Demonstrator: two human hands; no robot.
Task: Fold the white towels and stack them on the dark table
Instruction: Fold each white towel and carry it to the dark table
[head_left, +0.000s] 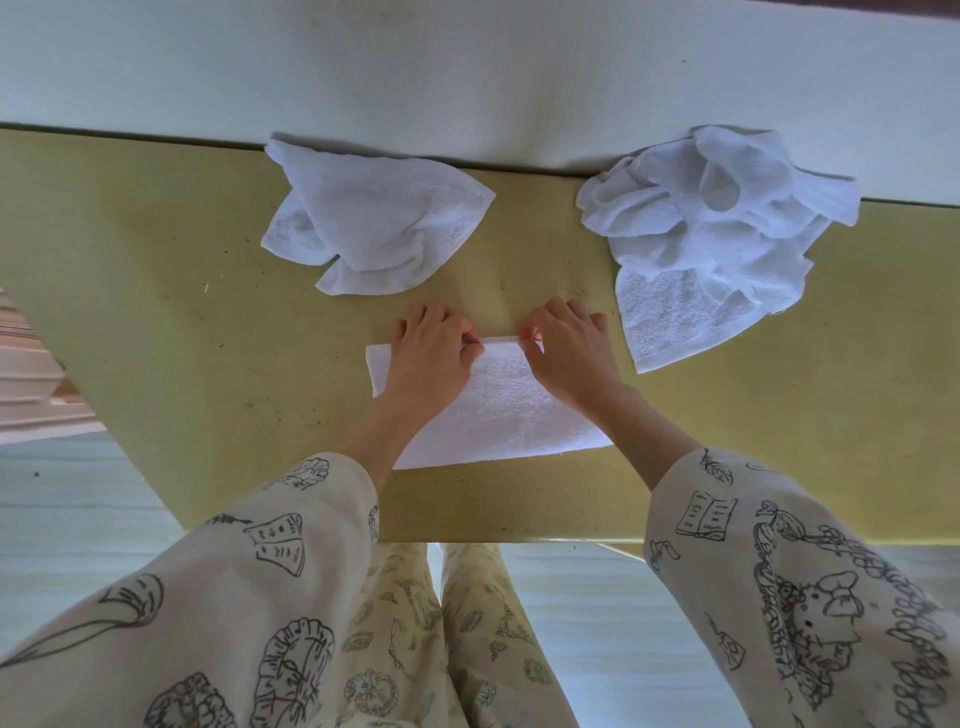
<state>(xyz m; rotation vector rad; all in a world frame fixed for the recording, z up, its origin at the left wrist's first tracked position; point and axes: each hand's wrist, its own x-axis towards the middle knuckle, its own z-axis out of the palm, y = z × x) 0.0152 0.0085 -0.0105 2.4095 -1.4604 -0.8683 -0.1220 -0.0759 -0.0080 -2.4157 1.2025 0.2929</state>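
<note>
This is looking like a room in a home: a person in loose printed pyjama sleeves is standing at a plain yellowish table pushed against a pale wall, with 3 white towels lying on it.

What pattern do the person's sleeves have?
The sleeves are cream with black line drawings, such as open books and a cartoon cat with a bow. The head view shows this best.

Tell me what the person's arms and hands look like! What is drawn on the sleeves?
Both arms wear long, loose cream sleeves covered in black line drawings. The left sleeve shows open books and frilly round shapes. The right sleeve shows an open book, a leafy vine and a cartoon cat with a bow. The left hand and right hand are bare, with no rings or gloves.
</note>
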